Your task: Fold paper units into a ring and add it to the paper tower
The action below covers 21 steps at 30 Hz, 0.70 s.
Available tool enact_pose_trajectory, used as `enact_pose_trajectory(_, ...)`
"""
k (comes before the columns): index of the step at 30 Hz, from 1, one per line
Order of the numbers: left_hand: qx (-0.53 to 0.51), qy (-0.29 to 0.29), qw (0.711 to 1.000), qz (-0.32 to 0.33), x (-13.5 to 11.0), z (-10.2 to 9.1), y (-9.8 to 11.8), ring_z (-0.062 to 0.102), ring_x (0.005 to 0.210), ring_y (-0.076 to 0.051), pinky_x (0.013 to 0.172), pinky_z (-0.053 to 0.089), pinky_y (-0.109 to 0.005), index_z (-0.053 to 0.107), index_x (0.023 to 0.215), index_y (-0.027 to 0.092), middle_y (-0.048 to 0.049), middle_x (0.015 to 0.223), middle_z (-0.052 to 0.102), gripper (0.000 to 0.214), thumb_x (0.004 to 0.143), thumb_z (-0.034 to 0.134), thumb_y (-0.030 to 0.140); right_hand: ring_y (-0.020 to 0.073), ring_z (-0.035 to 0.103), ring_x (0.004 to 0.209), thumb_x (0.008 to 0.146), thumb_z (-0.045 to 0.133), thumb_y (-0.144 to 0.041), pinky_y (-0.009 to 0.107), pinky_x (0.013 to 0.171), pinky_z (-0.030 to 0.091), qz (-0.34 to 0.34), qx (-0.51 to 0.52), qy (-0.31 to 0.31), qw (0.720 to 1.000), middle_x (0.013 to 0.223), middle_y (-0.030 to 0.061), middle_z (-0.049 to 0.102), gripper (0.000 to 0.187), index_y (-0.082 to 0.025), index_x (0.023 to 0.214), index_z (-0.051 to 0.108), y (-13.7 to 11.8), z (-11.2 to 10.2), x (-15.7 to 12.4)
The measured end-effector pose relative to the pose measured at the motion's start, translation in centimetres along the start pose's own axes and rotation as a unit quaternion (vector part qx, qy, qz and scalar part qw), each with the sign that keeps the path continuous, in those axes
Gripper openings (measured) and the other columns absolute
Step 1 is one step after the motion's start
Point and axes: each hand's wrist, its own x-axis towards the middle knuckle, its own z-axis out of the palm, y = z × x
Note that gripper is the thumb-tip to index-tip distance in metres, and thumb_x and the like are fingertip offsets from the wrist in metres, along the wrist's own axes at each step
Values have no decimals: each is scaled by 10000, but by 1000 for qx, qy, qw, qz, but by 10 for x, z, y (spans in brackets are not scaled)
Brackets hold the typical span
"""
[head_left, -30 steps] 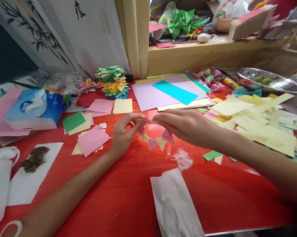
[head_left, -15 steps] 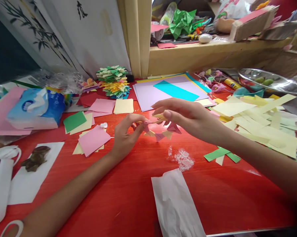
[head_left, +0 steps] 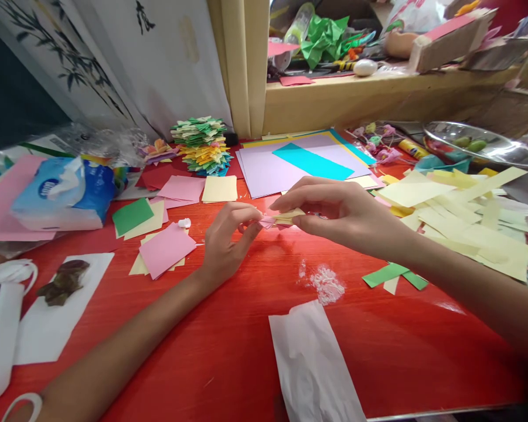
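Observation:
Pinched between my left thumb and fingers is the pink end of a small folded paper chain [head_left: 268,221]. My left hand [head_left: 228,240] is closed on it, left of the middle of the red table. From the other side my right hand [head_left: 340,214] grips a pale yellow folded paper piece [head_left: 289,216] between thumb and fingertips. The pink and yellow pieces meet between the two hands; whether they are interlocked I cannot tell. My fingers hide most of the chain. Just below lies a patch of white crumbs [head_left: 327,284] on the table.
Pink paper squares [head_left: 167,249] lie to the left, near a tissue pack [head_left: 64,193]. Behind stand a stack of folded paper pieces [head_left: 203,146] and lilac sheets [head_left: 259,170]. Yellow paper strips [head_left: 461,217] cover the right side. A white paper bag [head_left: 314,363] lies in front.
The row of pink and yellow folded pieces that hung below my hands is now mostly out of sight. My right fingers have closed onto the yellow piece, and the chain has turned.

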Motion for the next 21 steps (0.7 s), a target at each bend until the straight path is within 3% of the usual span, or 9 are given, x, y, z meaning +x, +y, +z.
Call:
enact_pose_trajectory(14,-7,-2,1000,7,0,0,-2,556,816,-112,644,450,-245,543,918,232,2,863,581,112,829,539,165,124,542,749,795,495,-151,265,631,466,1,46,-6,999,890,48,582,138,-181,821,628,-1,0,0)
enact_pose_trajectory(21,-17,-3,1000,0,0,0,-2,555,819,-117,663,455,-256,540,920,237,2,861,584,108,834,532,172,131,544,756,799,481,-140,274,632,459,-14,35,-16,999,900,52,588,160,-187,848,626,1,-1,1)
